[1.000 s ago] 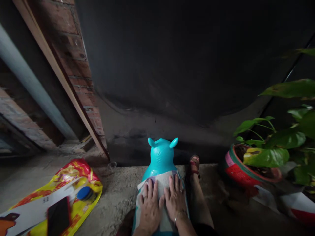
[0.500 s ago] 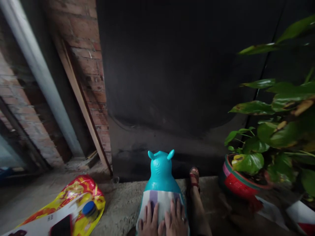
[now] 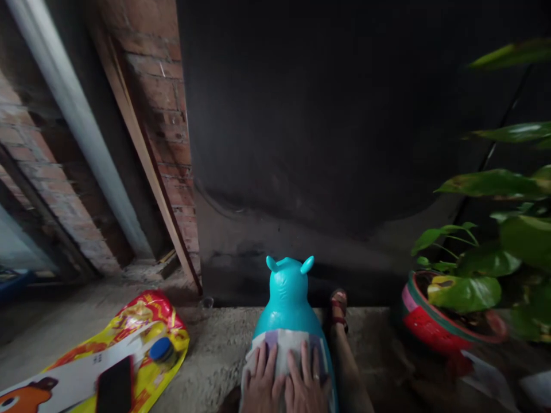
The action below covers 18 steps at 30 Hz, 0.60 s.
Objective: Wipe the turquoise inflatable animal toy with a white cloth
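A turquoise inflatable animal toy [image 3: 289, 292] with two small ears stands in front of me at the bottom centre. Over its back lies a pale cloth [image 3: 282, 340] with purplish stripes. My left hand [image 3: 260, 384] rests flat on the cloth, fingers spread forward. Beside it my right hand [image 3: 305, 381] lies flat as well, with a ring on one finger. The thumbs are close together. The cloth's near part is hidden beneath my hands and cut off by the frame. A foot in a dark red sandal [image 3: 339, 310] is planted right of the toy.
On the concrete floor at left lies a yellow and red bag [image 3: 150, 312], with a blue-lidded jar [image 3: 162, 351], a phone [image 3: 115, 384] and a white printed sheet [image 3: 71, 371] on it. A potted plant [image 3: 447, 327] stands right. A black panel [image 3: 310, 143] rises ahead, a plank [image 3: 142, 155] leans left.
My view has shifted a little, so the plant sits farther right and lower left items show more. The cloth looks more rumpled at its left edge. Both hands remain flat on it.
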Each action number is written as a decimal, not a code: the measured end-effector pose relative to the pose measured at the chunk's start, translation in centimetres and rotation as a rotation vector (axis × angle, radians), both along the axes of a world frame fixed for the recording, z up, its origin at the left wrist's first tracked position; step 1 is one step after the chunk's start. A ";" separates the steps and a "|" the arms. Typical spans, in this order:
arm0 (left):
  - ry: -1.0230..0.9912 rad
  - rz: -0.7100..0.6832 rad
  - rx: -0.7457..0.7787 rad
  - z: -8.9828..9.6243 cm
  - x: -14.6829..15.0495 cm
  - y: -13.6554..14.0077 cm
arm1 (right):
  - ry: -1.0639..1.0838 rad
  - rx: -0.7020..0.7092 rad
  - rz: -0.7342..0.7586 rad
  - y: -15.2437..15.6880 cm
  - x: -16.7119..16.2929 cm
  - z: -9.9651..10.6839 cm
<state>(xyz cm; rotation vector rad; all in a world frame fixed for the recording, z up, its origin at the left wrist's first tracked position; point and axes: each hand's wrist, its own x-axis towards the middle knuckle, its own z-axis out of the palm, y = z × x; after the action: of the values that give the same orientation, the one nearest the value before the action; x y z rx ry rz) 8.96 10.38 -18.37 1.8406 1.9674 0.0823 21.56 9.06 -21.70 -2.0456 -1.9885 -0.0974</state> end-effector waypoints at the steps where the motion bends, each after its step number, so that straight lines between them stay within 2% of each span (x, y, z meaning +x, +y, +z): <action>1: -0.017 0.006 -0.006 0.2 -0.2 0.9 | 0.017 -0.062 0.030 1.1 0.0 0.5; 3: -0.049 0.020 -0.013 0.6 -0.4 2.6 | 0.046 -0.143 0.083 3.1 -0.1 1.4; 5: -0.064 0.026 -0.016 0.8 -0.5 3.9 | 0.057 -0.167 0.097 4.6 -0.2 1.9; 9: -0.076 0.030 -0.004 0.8 -0.6 4.3 | 0.066 -0.170 0.081 5.4 -0.7 1.8; 11: -0.051 0.052 0.016 0.8 -0.5 3.4 | 0.072 -0.177 0.060 4.4 -0.9 1.2; 14: 0.004 0.032 0.029 0.5 -0.3 0.6 | 0.058 -0.136 -0.024 1.4 -1.2 -0.2; 16: 0.029 -0.007 0.025 -0.2 -0.2 -1.7 | 0.028 -0.023 -0.047 -1.3 -1.2 -1.3; 18: 0.060 -0.007 0.043 -1.2 0.1 -3.7 | -0.009 0.115 0.000 -3.8 -1.1 -2.0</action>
<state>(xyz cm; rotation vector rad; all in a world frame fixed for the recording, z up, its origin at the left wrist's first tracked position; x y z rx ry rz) 9.08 6.69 -19.54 1.8983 2.0138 0.0688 20.48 5.27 -23.69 -1.9765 -1.9410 -0.2160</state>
